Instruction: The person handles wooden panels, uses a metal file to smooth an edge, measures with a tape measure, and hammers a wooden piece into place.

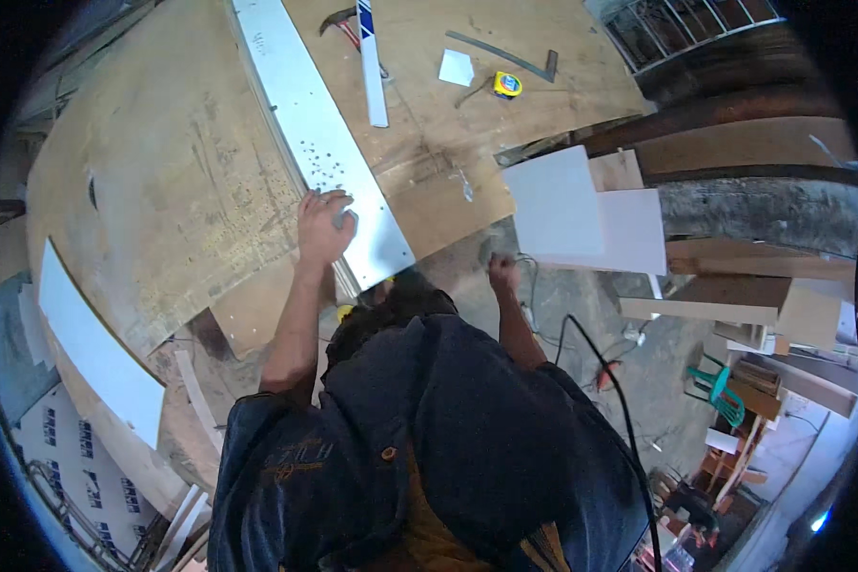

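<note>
A long white board point(300, 95) lies aslant on the plywood-topped table, with many small dark pieces, perhaps screws point(322, 160), scattered on it. My left hand point(322, 227) rests on the board's near part, just below these pieces. Its fingers are bent, and the thumb stands apart from them; nothing shows between. To the right of the board's near end, over the floor, my right hand point(504, 274) is closed with its fingers curled in. Whatever it may hold is hidden.
On the plywood table point(172, 172) lie a hammer point(338, 23), a white strip point(373, 86), a square point(515, 57), a white offcut point(457, 67) and a yellow tape measure point(507, 85). White panels point(558, 205) stand at right. A black cable point(608, 377) hangs beside me. A green chair point(718, 391) stands farther off.
</note>
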Demonstrator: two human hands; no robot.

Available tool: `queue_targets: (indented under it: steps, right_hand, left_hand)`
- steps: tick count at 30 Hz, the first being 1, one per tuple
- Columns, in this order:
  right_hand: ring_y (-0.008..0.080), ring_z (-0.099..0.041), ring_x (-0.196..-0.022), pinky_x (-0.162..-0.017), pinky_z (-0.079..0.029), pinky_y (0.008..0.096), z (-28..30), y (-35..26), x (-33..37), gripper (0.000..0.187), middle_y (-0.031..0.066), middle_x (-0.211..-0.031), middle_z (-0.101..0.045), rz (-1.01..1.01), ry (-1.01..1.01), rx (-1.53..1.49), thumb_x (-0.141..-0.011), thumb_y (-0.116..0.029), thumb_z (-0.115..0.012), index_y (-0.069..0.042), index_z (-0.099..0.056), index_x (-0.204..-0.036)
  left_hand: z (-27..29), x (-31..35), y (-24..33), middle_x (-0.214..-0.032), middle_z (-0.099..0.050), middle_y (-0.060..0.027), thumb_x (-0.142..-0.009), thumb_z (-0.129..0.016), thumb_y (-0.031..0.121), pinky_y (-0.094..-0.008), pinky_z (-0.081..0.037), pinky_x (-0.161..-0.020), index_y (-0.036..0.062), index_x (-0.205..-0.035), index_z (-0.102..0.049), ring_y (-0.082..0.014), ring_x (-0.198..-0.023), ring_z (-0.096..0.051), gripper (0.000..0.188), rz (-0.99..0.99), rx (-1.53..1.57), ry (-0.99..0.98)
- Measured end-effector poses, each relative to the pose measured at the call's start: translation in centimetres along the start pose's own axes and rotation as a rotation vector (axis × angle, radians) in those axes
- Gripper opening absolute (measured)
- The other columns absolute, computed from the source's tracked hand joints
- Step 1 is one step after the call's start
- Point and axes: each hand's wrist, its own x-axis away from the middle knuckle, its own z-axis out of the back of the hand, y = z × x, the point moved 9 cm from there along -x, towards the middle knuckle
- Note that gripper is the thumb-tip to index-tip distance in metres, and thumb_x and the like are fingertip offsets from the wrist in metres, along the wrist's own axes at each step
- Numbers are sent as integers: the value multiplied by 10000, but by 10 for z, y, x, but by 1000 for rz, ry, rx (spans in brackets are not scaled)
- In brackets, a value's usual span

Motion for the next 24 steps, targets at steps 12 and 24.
queue_targets:
  steps: [12,24]
  right_hand:
    - [335,-663,-863,-781,-518,395,104,-347,-120,208,195,-952,-679,717,126,-56,-871,-85,-604,-3,-666,-1052]
    - [300,-617,-1002,-861,-474,467,-8,-440,-254,295,47,-1076,-664,1216,-172,446,-788,-296,-686,-130,-700,-1032]
  left_hand:
    - [2,-13,2,-1025,-703,-90,-765,-613,153,-464,-325,-1131,65,-924,-717,-297,-1055,-624,210,80,62,32]
    - [-6,-13,0,-1002,-660,-104,-736,-645,58,-469,-380,-1080,75,-918,-661,-304,-1055,-601,183,253,-198,50]
